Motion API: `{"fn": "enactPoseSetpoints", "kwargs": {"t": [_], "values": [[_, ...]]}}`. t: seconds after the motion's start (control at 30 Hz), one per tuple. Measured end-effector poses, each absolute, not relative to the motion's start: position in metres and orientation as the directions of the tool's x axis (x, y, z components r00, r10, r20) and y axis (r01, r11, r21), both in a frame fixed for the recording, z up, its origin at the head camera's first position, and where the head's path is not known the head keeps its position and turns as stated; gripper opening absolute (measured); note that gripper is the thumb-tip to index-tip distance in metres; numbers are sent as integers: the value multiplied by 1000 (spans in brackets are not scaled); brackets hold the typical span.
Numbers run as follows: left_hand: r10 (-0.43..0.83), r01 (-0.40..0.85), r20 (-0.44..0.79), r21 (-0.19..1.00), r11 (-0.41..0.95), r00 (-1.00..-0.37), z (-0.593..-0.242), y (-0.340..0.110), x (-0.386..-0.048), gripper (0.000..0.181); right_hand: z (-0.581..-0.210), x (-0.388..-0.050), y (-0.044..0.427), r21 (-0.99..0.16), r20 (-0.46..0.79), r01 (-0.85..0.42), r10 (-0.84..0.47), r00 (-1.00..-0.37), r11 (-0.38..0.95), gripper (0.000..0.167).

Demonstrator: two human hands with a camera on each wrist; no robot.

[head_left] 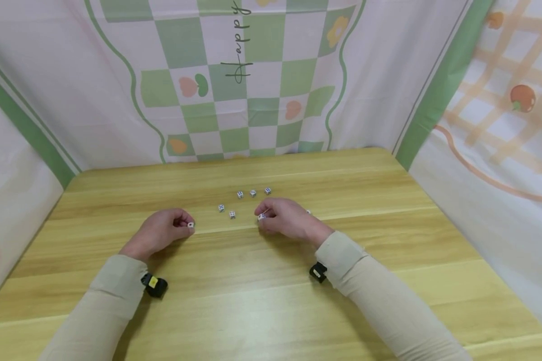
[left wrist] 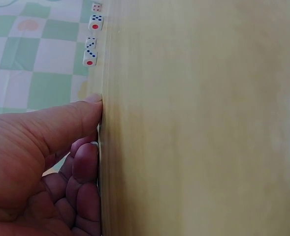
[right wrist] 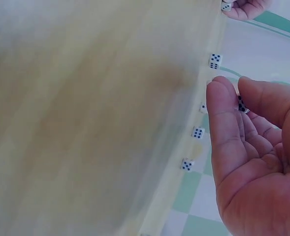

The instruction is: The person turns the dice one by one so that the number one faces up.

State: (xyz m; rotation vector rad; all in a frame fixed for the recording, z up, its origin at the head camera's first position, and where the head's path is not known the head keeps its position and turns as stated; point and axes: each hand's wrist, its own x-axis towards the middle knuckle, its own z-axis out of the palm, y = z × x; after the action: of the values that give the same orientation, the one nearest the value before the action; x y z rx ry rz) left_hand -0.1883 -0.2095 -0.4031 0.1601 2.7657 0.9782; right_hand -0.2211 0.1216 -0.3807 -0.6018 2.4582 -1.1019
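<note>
In the head view, my left hand [head_left: 160, 230] rests low over the left of the table and pinches a small white die [head_left: 190, 225] between thumb and fingers. The left wrist view hides that die behind the thumb. Farther right, my right hand [head_left: 291, 218] holds another white die [head_left: 261, 217] at its fingertips; the right wrist view shows part of this die [right wrist: 241, 103] between thumb and fingers. Between the hands lie two dice, one [head_left: 221, 208] slightly left of and behind the other [head_left: 232, 214].
Behind these, three dice stand in a loose row: a left die [head_left: 240, 194], a middle die [head_left: 253, 193] and a right die [head_left: 268, 191]. Another die [head_left: 308, 212] shows partly behind the right wrist. A patterned curtain [head_left: 264, 80] hangs along the wooden table's [head_left: 253, 311] far edge.
</note>
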Motion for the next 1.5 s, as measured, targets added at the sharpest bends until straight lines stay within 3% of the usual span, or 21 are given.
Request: {"fn": "enactPoseSetpoints", "kwargs": {"t": [0.37, 0.53, 0.93, 1.5], "values": [[189, 63, -138, 627, 776, -972, -404, -211, -190, 13, -356, -230, 145, -795, -116, -224, -504, -856, 564, 36], [195, 69, -135, 627, 776, -971, -404, -210, -190, 13, -346, -232, 160, -800, -105, -208, -472, -875, 563, 31], [191, 55, -150, 632, 773, -970, -405, -208, -190, 13, -347, -237, 198, -727, -53, -218, -370, -928, 651, 25], [196, 56, -157, 626, 777, -968, -406, -213, -189, 16, -367, -242, 227, -565, -165, -185, -330, -929, 804, 22]]}}
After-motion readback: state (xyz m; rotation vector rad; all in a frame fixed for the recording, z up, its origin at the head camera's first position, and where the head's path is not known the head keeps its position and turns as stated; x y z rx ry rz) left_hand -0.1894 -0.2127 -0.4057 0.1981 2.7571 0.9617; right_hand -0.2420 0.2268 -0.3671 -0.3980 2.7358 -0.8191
